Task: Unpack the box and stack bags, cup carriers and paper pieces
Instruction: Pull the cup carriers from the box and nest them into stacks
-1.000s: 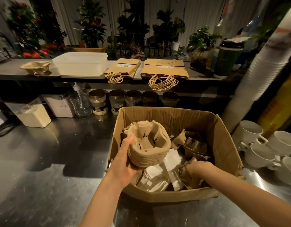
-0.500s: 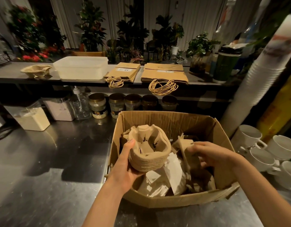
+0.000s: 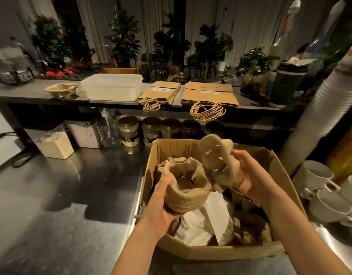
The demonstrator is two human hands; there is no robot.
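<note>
Above the box [image 3: 211,253] on the steel worktop [image 3: 72,195], my left hand [image 3: 161,207] curls its fingers round a carrier stack [image 3: 187,197] while my right hand [image 3: 250,175] pinches a loose carrier [image 3: 216,155], presumably to nest it.

The left forearm, bare, reaches up from the bottom centre of the frame and leans rightward to the left grip [image 3: 161,203] at mid-frame. Its palm cups the underside of a stack [image 3: 188,193] of carriers. The thumb lies up the stack's near left wall, and the fingers are hidden beneath. The right forearm, also bare, comes in from the lower right corner. The right grip [image 3: 250,175] sits right of centre, a little higher than the left. Its fingers curl round a single carrier [image 3: 215,155], held on edge and tilted. The two grips are near each other but apart.
</note>
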